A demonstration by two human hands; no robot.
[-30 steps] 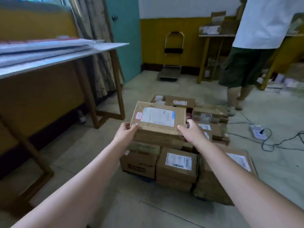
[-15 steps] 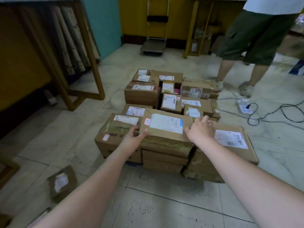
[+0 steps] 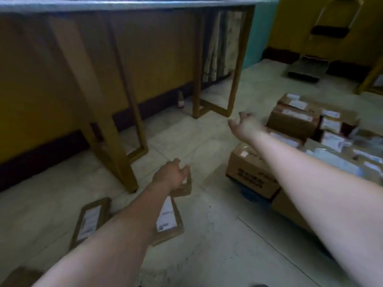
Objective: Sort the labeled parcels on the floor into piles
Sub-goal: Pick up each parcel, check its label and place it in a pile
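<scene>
Half a second before, both hands clasping a labelled brown cardboard box atop the stack; now off it, view swung leftward. Left hand (image 3: 170, 176) low over the pale tiled floor (image 3: 217, 251), fingers loosely curled, grip apparently holding nothing, a small brown cardboard parcel (image 3: 184, 185) just beyond and partly hidden behind it; contact impossible to tell through the blur. Right hand (image 3: 243, 123) stretched forward, palm turned up, fingers spread and relaxed, grip empty. Flat brown cardboard parcel with white label (image 3: 168, 219) lying on the floor under the left forearm, a second flat labelled parcel (image 3: 90, 221) beside it to the left. Stack of brown labelled cardboard boxes (image 3: 294, 121) now at right, beneath and beyond the right forearm; contents unseen, all closed. Wooden-legged desk with grey top (image 3: 116, 6) standing against the yellow wall (image 3: 31, 79), well apart from the stack.
</scene>
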